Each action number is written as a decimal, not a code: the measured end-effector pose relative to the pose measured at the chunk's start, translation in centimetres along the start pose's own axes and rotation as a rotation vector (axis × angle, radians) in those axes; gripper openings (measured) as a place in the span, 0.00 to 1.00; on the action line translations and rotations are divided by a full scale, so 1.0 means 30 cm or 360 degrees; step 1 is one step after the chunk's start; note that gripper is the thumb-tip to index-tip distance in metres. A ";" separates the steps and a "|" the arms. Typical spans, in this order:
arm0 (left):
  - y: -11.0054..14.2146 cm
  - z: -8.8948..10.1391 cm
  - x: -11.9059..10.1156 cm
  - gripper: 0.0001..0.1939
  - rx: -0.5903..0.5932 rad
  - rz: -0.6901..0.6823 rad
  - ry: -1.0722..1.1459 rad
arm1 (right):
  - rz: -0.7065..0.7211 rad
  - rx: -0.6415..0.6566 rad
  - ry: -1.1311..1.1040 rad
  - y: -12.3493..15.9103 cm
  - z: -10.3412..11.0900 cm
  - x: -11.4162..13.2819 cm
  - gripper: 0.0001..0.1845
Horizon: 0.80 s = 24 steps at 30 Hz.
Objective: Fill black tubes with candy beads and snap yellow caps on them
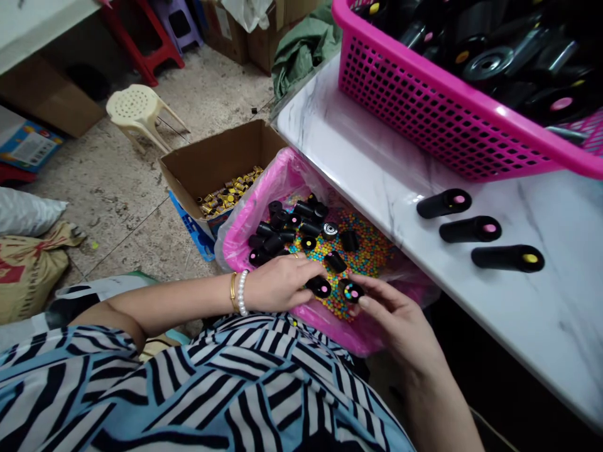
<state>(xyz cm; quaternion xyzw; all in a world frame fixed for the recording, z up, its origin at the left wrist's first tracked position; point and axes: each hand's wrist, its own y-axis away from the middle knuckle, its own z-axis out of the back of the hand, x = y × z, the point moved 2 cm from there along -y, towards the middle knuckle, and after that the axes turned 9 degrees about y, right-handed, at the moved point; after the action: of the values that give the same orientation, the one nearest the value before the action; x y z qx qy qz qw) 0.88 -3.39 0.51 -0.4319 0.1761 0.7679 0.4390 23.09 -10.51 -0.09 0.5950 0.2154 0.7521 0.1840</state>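
Note:
My left hand [282, 281] is closed around a black cylinder with a pink dot [321, 287], low over the tub. In my right hand [389, 307], between thumb and fingers, is another black cylinder [352, 291] with small coloured beads and a pink dot at its open end. Both hands are above a pink tub [235, 242] lined with clear plastic. Many small multicoloured beads [372, 251] fill it, and several black cylinders [271, 235] lie on them. Just beyond my left fingers one black cylinder [335, 262] leans in the beads.
On the marble-patterned table [527, 339] to the right lie several black cylinders [470, 230] beside a pink basket [438, 94] full of similar ones. A cardboard box [226, 147] with yellow pieces [233, 191] stands behind the tub. Farther off is a cream stool [134, 103].

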 end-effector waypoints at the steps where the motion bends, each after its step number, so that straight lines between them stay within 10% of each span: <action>1: -0.002 -0.002 -0.001 0.14 -0.0033 -0.0039 0.0054 | -0.0047 0.0023 -0.0103 0.005 -0.001 0.001 0.26; 6: -0.008 -0.005 -0.001 0.15 -0.0018 -0.0116 0.0144 | -0.0068 -0.0055 -0.0288 0.049 0.033 0.013 0.23; 16: -0.036 0.022 -0.032 0.15 -0.0085 -0.0251 0.0212 | 0.0256 -0.0990 0.0122 0.227 0.297 0.116 0.28; 20: -0.095 0.065 -0.071 0.12 -0.0202 -0.0340 0.0214 | 0.0131 -0.1534 0.0406 0.163 0.414 0.173 0.31; 24: -0.142 0.095 -0.103 0.10 -0.0255 -0.0380 0.0165 | 0.0013 -0.1404 0.0428 0.038 0.504 0.222 0.27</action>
<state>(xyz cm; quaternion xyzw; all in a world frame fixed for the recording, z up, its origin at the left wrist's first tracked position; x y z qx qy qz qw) 3.69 -0.79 5.11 -0.5224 0.0842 0.6985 0.4817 36.31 -6.32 8.96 0.3579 -0.1059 0.8431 0.3871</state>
